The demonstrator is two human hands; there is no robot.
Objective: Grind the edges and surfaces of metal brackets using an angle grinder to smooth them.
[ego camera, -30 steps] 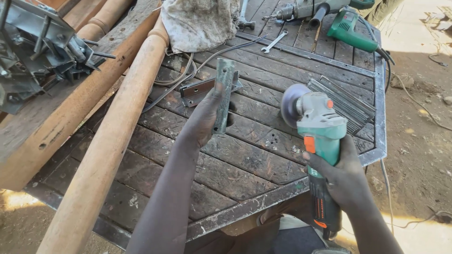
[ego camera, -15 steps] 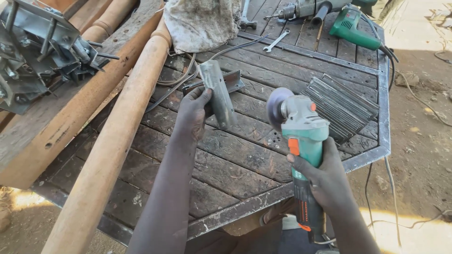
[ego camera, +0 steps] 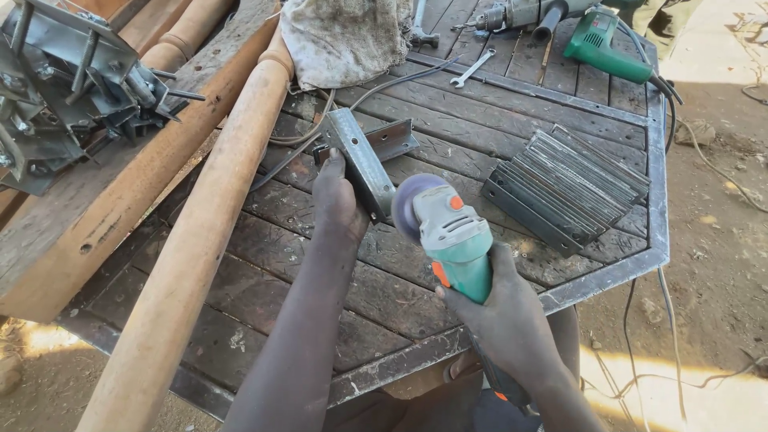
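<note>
Hands both occupied: left hand [ego camera: 336,200] pressed down flat on the near end of a grey angle bracket [ego camera: 364,156], pinning it against the slatted table [ego camera: 608,272]; right hand [ego camera: 504,320] clenched around the body of a green angle grinder [ego camera: 452,232]. Grinder disc [ego camera: 412,204] just beside the bracket's near end, right next to the left fingers (contact with the metal not clear from this angle). Bracket lying aslant near the middle of the table, its far end close to a dark cable.

Step in hand, by the look of it: bringing the disc up to the bracket's end for grinding. Next move, judged from this: a firm hold on the bracket, left fingers kept out of the disc's path, a steady light approach with the disc edge.

Elsewhere on the table: a stack of flat metal strips [ego camera: 572,188] to the right, a grubby cloth [ego camera: 344,36] at the far edge, a spanner [ego camera: 472,68], a green power tool [ego camera: 604,44]. Long wooden pole [ego camera: 208,232] along the left side.
</note>
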